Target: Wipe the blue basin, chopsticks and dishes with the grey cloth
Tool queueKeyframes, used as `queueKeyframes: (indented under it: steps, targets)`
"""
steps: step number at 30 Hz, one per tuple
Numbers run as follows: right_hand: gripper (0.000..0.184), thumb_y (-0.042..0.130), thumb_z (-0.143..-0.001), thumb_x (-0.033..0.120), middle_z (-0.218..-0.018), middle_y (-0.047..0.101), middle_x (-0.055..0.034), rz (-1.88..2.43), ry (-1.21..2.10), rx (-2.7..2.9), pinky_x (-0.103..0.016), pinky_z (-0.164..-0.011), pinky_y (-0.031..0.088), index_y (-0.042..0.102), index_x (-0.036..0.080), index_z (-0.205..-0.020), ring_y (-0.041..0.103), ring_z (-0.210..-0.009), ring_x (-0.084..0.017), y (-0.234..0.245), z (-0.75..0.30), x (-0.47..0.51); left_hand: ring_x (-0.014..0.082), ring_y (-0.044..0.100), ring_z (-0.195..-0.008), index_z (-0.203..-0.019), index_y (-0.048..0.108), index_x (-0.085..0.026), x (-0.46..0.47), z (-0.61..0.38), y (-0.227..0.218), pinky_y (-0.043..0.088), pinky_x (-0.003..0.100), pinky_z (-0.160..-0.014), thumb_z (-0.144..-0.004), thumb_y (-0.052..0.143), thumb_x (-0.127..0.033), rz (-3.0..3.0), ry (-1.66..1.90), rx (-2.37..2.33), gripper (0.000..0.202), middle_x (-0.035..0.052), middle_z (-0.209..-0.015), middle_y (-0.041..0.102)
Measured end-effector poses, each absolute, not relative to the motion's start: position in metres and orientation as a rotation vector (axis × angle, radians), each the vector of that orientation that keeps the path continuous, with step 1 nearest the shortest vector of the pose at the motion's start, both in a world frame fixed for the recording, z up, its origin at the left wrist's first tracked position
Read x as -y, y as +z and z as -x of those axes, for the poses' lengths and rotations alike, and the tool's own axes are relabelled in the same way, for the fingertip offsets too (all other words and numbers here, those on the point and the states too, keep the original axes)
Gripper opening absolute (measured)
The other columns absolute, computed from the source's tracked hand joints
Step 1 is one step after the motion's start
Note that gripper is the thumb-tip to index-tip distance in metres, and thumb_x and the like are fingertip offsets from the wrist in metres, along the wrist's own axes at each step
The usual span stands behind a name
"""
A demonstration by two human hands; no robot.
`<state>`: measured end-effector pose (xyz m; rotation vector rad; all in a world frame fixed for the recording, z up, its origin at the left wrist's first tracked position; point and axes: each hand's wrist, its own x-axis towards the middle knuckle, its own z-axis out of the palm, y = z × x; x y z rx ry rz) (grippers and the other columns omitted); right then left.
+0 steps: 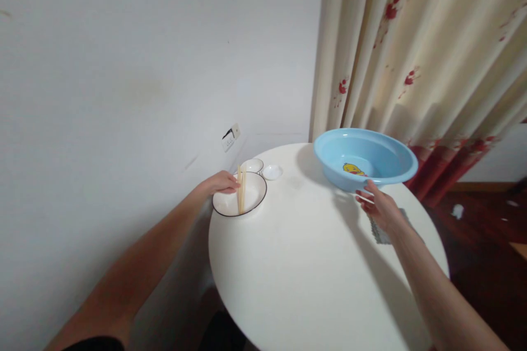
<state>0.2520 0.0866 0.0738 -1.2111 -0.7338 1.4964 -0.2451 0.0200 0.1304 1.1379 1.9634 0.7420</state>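
Note:
My left hand [221,182] grips the far left rim of a white plate with a dark edge [252,201] on the round white table [308,263]. A pair of wooden chopsticks [241,191] rests across the plate. Behind the plate stand a small white bowl [252,165] and a small white dish [272,171]. My right hand [376,205] touches the near underside of a light blue plastic basin [362,159], fingers curled under its rim. The basin has a yellow cartoon figure inside and sits tilted at the table's far right.
A grey cloth [381,235] lies on the table under my right wrist. A white wall with a socket [230,137] runs along the left. A cream curtain with red flowers [420,49] hangs behind the basin. Dark wooden floor shows at the right.

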Motion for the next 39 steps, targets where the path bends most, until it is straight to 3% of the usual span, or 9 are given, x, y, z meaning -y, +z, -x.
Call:
queueKeyframes:
  steps: [2, 7, 12, 17, 23, 28, 31, 34, 39]
  targets:
    - [0.022, 0.058, -0.095, 0.036, -0.085, 0.072, -0.0104, 1.150, 1.504, 0.729, -0.016, -0.045, 0.049, 0.062, 0.015, -0.097, 0.067, -0.060, -0.012, 0.082, -0.267, -0.096, 0.0196, 0.064, -0.063, -0.068, 0.065, -0.015, -0.014, 0.248, 0.135, 0.048, 0.025, -0.058, -0.052, 0.084, -0.031, -1.192, 0.779, -2.093, 0.030, -0.0006, -0.054, 0.061]
    - [0.018, 0.047, -0.100, 0.022, -0.069, 0.069, -0.0056, 1.178, 1.346, 0.678, -0.014, -0.043, 0.047, 0.060, 0.015, -0.088, 0.064, -0.053, -0.010, 0.089, -0.267, -0.121, 0.0179, 0.069, -0.071, -0.108, 0.065, -0.018, 0.030, 0.232, 0.150, 0.051, 0.025, -0.061, -0.079, 0.057, -0.032, -1.449, 1.168, -2.324, 0.033, 0.0063, -0.094, 0.074]
    - [0.025, 0.043, -0.101, 0.022, -0.065, 0.069, -0.0076, 1.218, 1.351, 0.689, -0.015, -0.042, 0.046, 0.060, 0.014, -0.084, 0.061, -0.050, -0.010, 0.092, -0.217, -0.143, 0.0178, 0.069, -0.070, -0.101, 0.061, -0.021, 0.089, 0.180, 0.142, 0.053, 0.027, -0.064, -0.086, 0.049, -0.039, -1.435, 1.465, -2.291, 0.026, 0.0032, -0.084, 0.073]
    - [0.025, 0.041, -0.103, 0.025, -0.059, 0.066, -0.0027, 1.227, 1.437, 0.696, -0.014, -0.041, 0.043, 0.061, 0.011, -0.095, 0.057, -0.046, -0.008, 0.102, -0.136, -0.159, 0.0177, 0.065, -0.062, -0.099, 0.061, -0.028, 0.126, 0.100, 0.096, 0.047, 0.029, -0.052, -0.091, 0.046, -0.042, -1.511, 1.253, -2.044, 0.022, 0.0023, -0.077, 0.069]
    - [0.023, 0.043, -0.102, 0.025, -0.060, 0.065, -0.0013, 1.254, 1.510, 0.781, -0.016, -0.044, 0.045, 0.059, 0.009, -0.104, 0.058, -0.047, -0.009, 0.112, -0.058, -0.182, 0.0153, 0.063, -0.059, -0.110, 0.061, -0.033, 0.124, 0.030, 0.049, 0.044, 0.028, -0.052, -0.093, 0.049, -0.034, -1.544, 1.121, -1.566, 0.020, 0.0012, -0.073, 0.069]
    - [0.031, 0.035, -0.104, 0.032, -0.072, 0.068, -0.0061, 1.262, 1.554, 0.952, -0.017, -0.050, 0.049, 0.058, 0.011, -0.101, 0.063, -0.055, -0.010, 0.111, -0.042, -0.182, 0.0147, 0.065, -0.063, -0.107, 0.066, -0.029, 0.085, 0.007, 0.042, 0.048, 0.027, -0.059, -0.094, 0.048, -0.029, -1.684, 0.980, -1.524, 0.022, 0.0024, -0.078, 0.073]
    - [0.030, 0.041, -0.101, 0.034, -0.081, 0.071, -0.0110, 1.250, 1.554, 1.109, -0.024, -0.057, 0.054, 0.060, 0.012, -0.092, 0.067, -0.062, -0.014, 0.098, -0.063, -0.165, 0.0182, 0.069, -0.087, -0.107, 0.068, -0.023, 0.047, 0.000, 0.040, 0.053, 0.031, -0.080, -0.093, 0.045, -0.021, -1.841, 0.945, -1.632, 0.027, 0.0059, -0.097, 0.075]
    - [0.019, 0.049, -0.094, 0.025, -0.097, 0.072, -0.0117, 1.277, 1.408, 1.235, -0.031, -0.070, 0.056, 0.064, 0.014, -0.092, 0.069, -0.072, -0.017, 0.073, -0.102, -0.139, 0.0224, 0.058, -0.123, -0.124, 0.062, -0.013, 0.005, -0.006, 0.034, 0.042, 0.037, -0.108, -0.094, 0.039, -0.018, -2.050, 0.845, -1.786, 0.038, 0.0132, -0.129, 0.065]
    - [0.033, 0.043, -0.092, 0.019, -0.130, 0.062, -0.0134, 1.372, 0.891, 1.552, -0.039, -0.110, 0.038, 0.067, 0.015, -0.113, 0.054, -0.123, -0.023, 0.024, -0.165, -0.097, 0.0319, 0.026, -0.148, -0.145, 0.046, -0.017, -0.044, -0.013, 0.017, 0.024, 0.054, -0.118, -0.095, 0.048, -0.037, -2.181, 0.506, -2.098, 0.054, 0.0135, -0.158, 0.035]
